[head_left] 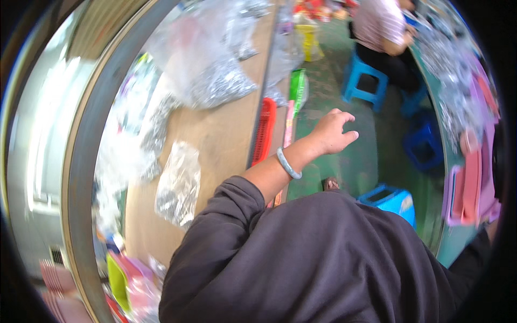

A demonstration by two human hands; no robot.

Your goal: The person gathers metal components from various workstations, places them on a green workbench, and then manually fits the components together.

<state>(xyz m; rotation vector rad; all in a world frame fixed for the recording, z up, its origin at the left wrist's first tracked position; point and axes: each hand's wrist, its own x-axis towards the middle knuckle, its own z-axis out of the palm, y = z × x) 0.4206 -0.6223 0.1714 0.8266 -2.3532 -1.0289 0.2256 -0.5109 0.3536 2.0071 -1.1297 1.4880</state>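
While the left hand (pixel 335 133) hangs empty, fingers loosely curled, above the green floor (pixel 355 161), the right hand (pixel 492 231), barely showing near pink plastic bins (pixel 472 188) on the right tabletop (pixel 451 248), is unreadable; passing the blue stool (pixel 389 200) probably wants careful footing.

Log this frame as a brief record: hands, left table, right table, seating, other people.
Left hand: open, holding nothing visible, above the green floor
Right hand: at most a sliver at the right edge; grip unclear
Left table: clear plastic bags
Right table: pink tray
Seating: blue stools
Others: one seated person
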